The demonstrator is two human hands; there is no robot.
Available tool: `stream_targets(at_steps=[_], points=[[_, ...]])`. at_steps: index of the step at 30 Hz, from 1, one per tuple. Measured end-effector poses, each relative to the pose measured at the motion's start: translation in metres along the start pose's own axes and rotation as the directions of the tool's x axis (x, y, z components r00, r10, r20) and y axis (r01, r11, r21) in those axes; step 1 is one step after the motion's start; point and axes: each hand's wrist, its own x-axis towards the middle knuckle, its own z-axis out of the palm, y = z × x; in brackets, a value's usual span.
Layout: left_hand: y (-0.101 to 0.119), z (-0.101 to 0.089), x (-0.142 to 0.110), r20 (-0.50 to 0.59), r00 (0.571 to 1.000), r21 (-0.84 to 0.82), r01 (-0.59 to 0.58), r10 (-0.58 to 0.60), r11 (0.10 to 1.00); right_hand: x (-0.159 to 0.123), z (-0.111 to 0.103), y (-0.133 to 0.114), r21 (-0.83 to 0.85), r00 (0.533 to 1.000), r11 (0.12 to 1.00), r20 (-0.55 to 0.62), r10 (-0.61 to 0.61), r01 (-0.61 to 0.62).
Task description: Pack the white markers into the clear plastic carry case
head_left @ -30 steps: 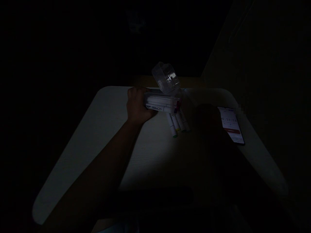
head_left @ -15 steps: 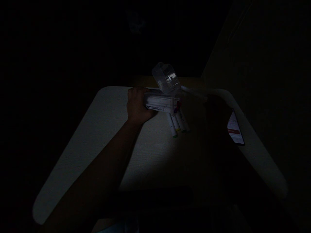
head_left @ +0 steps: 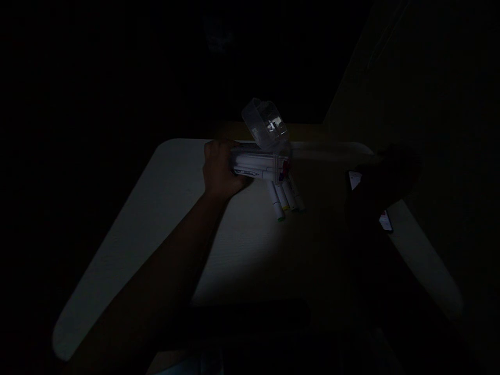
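Observation:
My left hand [head_left: 219, 169] is wrapped round the base of a clear plastic marker case [head_left: 255, 164], which lies on its side with its mouth facing right. White markers, some with red or purple ends, show inside. The case's clear lid [head_left: 266, 124] hangs open at the top of the mouth. Just below the mouth, several white markers [head_left: 278, 203] with green and yellow ends lie on the table. My right hand [head_left: 394, 174] is a dark, blurred shape over the right side of the table; its fingers cannot be made out. A faint pale streak runs between it and the case.
The scene is very dark, with light falling mainly on the left of the pale table [head_left: 136, 224]. A phone [head_left: 386, 221] with its screen lit lies near the right edge, partly behind my right arm. A wall stands at the right.
My right hand has moved right, away from the case mouth and across the phone. The pale marker by its fingers no longer shows clearly. My left hand and the case have barely moved.

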Motion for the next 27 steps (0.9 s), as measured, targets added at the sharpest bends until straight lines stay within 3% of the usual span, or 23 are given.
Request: stream_targets(at_steps=[4, 8, 12, 17, 23, 27], points=[[0.000, 0.000, 0.000, -0.004, 1.000, -0.001, 0.002, -0.002, 1.000, -0.007, -0.001, 0.001, 0.020, 0.990, 0.999, 0.136, -0.031, 0.029], [0.000, 0.000, 0.000, 0.002, 1.000, 0.012, 0.002, -0.002, 1.000, -0.008, 0.003, 0.003, -0.135, 0.975, 0.988, 0.218, -0.046, 0.077], [0.001, -0.001, 0.000, -0.017, 1.000, 0.009, -0.006, 0.006, 1.000, -0.013, 0.004, -0.001, -0.111, 0.976, 0.990, 0.207, -0.062, 0.087], [0.001, -0.001, 0.001, -0.024, 1.000, 0.042, -0.020, 0.021, 0.999, -0.032, -0.007, -0.020, 0.031, 0.918, 0.976, 0.336, -0.211, 0.213], [0.001, 0.000, 0.001, -0.021, 1.000, 0.026, -0.001, 0.002, 1.000, -0.042, -0.008, -0.031, -0.173, 0.846, 0.944, 0.509, -0.158, 0.281], [0.001, -0.001, 0.001, 0.006, 1.000, 0.012, 0.015, -0.015, 1.000, -0.045, 0.001, -0.027, -0.129, 0.754, 0.904, 0.607, -0.252, 0.407]])
